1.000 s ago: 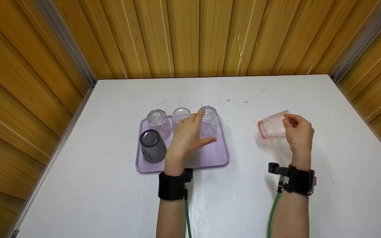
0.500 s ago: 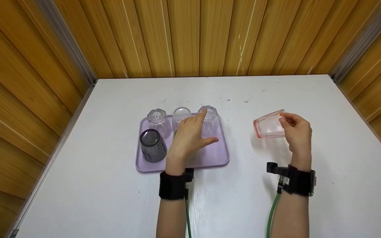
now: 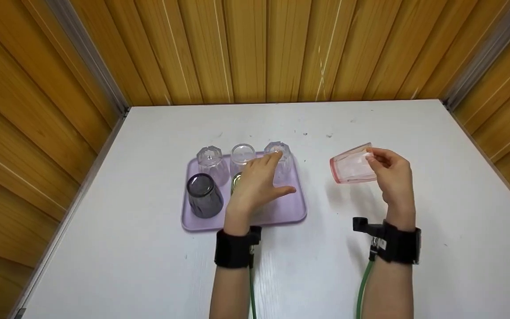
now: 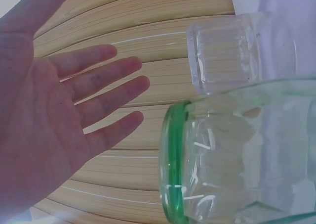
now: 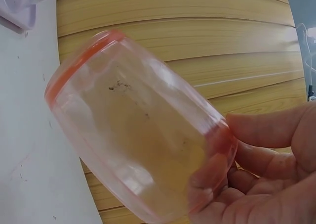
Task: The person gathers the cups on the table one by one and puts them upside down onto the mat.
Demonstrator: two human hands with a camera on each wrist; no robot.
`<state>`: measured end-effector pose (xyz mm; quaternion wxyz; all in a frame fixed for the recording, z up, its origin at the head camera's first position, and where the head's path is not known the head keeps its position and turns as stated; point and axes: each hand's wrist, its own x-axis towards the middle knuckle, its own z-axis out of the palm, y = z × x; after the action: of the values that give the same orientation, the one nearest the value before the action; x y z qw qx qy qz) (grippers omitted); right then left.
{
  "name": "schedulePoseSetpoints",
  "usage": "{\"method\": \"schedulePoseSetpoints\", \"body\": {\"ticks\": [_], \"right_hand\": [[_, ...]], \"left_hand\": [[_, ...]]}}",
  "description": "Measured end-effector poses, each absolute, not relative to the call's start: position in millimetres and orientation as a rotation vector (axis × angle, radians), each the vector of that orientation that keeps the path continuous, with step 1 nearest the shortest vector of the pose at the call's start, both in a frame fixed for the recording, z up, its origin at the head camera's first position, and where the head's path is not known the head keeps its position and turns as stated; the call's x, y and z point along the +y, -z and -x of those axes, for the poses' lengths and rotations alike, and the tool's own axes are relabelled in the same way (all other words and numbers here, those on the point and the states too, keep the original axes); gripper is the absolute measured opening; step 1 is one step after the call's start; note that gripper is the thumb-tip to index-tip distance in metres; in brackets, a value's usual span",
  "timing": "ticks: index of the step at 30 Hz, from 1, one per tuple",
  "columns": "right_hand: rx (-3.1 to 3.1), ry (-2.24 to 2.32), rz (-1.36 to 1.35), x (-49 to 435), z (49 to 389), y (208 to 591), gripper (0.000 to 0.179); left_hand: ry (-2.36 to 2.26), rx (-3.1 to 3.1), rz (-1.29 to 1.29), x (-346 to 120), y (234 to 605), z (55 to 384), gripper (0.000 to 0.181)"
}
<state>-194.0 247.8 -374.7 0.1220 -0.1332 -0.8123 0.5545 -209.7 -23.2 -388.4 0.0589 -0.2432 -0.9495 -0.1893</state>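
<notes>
My right hand (image 3: 392, 177) pinches a clear pink drinking glass (image 3: 351, 165) at its rim end, between thumb and fingers. The glass lies tilted nearly sideways above the table, its thick red-pink base (image 5: 81, 61) pointing left. Over the purple tray (image 3: 288, 215) my left hand (image 3: 255, 188) hovers with fingers straight and thumb spread, holding nothing. Beneath it stands an upside-down green-tinted glass (image 4: 237, 155), mostly hidden by the hand in the head view. Also upside down on the tray are a dark grey glass (image 3: 205, 197) and several clear glasses (image 3: 213, 164).
The white table (image 3: 317, 266) runs back to a wood-panelled wall (image 3: 264, 53), with panelled walls at both sides. Green cables (image 3: 363, 283) trail from the black wrist straps (image 3: 401, 243). Small dark specks mark the tabletop behind the tray.
My right hand has carried the pink glass left and slightly up toward the tray. The left hand has shifted a little right, uncovering an edge of the green glass.
</notes>
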Motion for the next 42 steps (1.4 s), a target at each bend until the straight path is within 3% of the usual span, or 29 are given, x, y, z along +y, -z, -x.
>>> {"method": "schedulePoseSetpoints", "body": {"ticks": [42], "right_hand": [[-2.313, -1.789, 0.061, 223, 181, 356, 0.033]], "left_hand": [[0.521, -2.879, 0.76, -14, 386, 209, 0.089]]}}
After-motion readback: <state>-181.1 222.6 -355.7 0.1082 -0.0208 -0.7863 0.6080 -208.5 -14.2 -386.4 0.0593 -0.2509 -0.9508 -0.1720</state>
